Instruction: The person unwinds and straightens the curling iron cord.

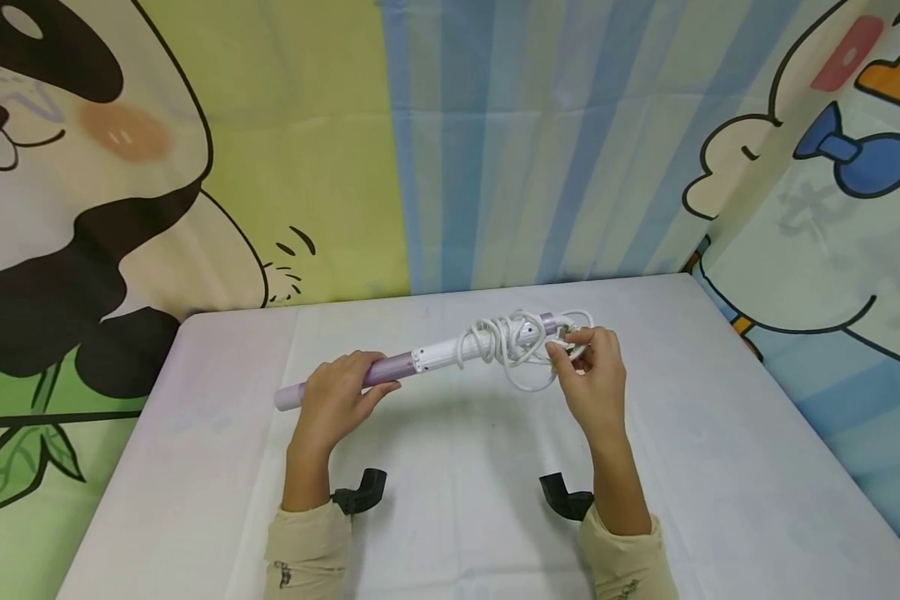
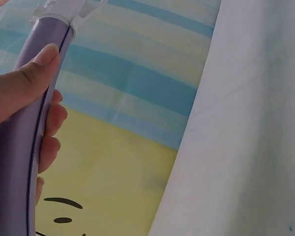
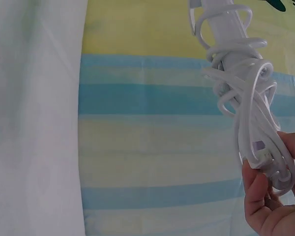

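A purple and white hair straightener [image 1: 435,355] is held up over the table, slanting a little higher toward the right. My left hand [image 1: 337,396] grips its long purple section [image 2: 19,142], thumb on one side and fingers curled round the other. White power cord [image 3: 248,93] is wound in loose loops around the white section. At the far right end, my right hand [image 1: 592,375] pinches the cord's loops between thumb and fingers. In the right wrist view the right fingertips [image 3: 255,184] touch the cord's bunched lower end, and a plug there is partly covered.
A white cloth-covered table [image 1: 465,500] lies beneath both hands. Printed curtains [image 1: 495,150] with cartoon animals and stripes stand behind it and at the sides. Black curved mounts [image 1: 363,492] stick out from both wrists, near the beige sleeves [image 1: 307,550].
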Demonstrator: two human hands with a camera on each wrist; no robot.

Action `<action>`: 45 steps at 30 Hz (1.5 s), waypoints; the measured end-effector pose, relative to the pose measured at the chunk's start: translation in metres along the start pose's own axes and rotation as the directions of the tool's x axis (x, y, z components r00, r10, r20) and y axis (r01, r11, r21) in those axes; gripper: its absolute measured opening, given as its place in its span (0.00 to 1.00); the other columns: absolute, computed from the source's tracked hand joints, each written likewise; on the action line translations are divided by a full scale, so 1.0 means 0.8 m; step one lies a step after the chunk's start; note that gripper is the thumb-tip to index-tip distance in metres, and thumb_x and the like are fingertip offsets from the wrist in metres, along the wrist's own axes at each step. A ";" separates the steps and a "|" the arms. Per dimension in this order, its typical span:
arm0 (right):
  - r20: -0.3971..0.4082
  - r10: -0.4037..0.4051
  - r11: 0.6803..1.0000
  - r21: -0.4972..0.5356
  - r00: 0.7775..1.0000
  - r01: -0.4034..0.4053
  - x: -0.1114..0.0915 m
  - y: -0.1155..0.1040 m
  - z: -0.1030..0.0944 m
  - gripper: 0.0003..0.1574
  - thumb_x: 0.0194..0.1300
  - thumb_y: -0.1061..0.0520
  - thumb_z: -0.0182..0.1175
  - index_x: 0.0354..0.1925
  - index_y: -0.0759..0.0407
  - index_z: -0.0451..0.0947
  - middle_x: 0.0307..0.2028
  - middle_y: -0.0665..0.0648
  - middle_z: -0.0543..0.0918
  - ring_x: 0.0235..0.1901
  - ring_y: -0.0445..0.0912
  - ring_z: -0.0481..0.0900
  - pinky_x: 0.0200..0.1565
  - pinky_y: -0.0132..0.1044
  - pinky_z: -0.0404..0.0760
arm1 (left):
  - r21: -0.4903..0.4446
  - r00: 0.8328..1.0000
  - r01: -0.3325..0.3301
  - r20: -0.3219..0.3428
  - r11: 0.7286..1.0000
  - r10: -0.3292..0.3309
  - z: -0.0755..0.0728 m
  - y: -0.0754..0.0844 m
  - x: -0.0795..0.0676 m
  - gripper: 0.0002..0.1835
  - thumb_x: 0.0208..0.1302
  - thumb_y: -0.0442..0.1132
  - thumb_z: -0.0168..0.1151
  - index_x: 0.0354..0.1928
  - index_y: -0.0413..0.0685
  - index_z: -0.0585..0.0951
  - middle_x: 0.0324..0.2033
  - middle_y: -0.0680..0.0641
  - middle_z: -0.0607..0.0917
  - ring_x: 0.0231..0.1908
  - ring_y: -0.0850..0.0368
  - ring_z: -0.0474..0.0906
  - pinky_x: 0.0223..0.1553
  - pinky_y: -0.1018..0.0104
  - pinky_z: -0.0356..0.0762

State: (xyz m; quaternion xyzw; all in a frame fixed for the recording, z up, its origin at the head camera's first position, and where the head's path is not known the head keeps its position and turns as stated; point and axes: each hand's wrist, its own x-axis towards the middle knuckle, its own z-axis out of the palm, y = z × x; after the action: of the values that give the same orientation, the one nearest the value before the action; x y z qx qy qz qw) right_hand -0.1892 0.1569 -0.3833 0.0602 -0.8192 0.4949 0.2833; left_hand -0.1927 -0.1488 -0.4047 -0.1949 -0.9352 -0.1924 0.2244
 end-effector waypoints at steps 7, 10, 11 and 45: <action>0.146 0.127 0.819 0.543 0.981 -0.187 0.006 0.008 -0.004 0.27 0.68 0.56 0.48 0.61 0.55 0.52 0.48 0.53 0.68 0.37 0.37 0.80 0.36 0.24 0.76 | -0.057 0.999 0.045 0.014 0.997 -0.045 -0.001 -0.003 -0.002 0.23 0.49 0.51 0.68 0.43 0.44 0.79 0.37 0.45 0.85 0.33 0.52 0.81 0.32 0.56 0.75; 0.294 0.038 0.522 0.809 0.955 -0.270 0.010 0.022 -0.005 0.23 0.73 0.48 0.33 0.60 0.54 0.57 0.48 0.54 0.76 0.39 0.42 0.81 0.38 0.30 0.76 | -0.081 0.998 0.065 0.025 0.995 -0.063 -0.002 -0.003 -0.002 0.23 0.49 0.50 0.68 0.44 0.44 0.79 0.37 0.45 0.85 0.33 0.51 0.80 0.33 0.55 0.75; 0.347 -0.010 0.435 0.846 0.938 -0.308 0.011 0.026 -0.005 0.25 0.73 0.47 0.27 0.59 0.55 0.60 0.48 0.55 0.78 0.41 0.44 0.80 0.38 0.31 0.77 | -0.087 0.997 0.072 0.031 0.994 -0.070 -0.003 -0.003 -0.003 0.23 0.50 0.50 0.68 0.44 0.44 0.79 0.38 0.45 0.85 0.33 0.51 0.80 0.33 0.55 0.75; 0.336 -0.529 -0.048 0.905 0.779 -0.423 0.011 0.037 0.009 0.24 0.73 0.60 0.24 0.52 0.69 0.64 0.49 0.63 0.75 0.60 0.57 0.68 0.61 0.42 0.64 | -0.276 0.993 0.121 0.041 0.953 -0.115 -0.005 -0.003 -0.001 0.20 0.50 0.43 0.69 0.45 0.42 0.77 0.38 0.43 0.84 0.32 0.50 0.78 0.33 0.55 0.74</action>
State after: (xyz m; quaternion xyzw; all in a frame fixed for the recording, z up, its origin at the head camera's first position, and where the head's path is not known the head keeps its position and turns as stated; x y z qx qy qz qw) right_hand -0.2103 0.1673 -0.4040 0.4398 -0.2296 0.8599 -0.1199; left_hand -0.1921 -0.1526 -0.4026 -0.1707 -0.9115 -0.3326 0.1714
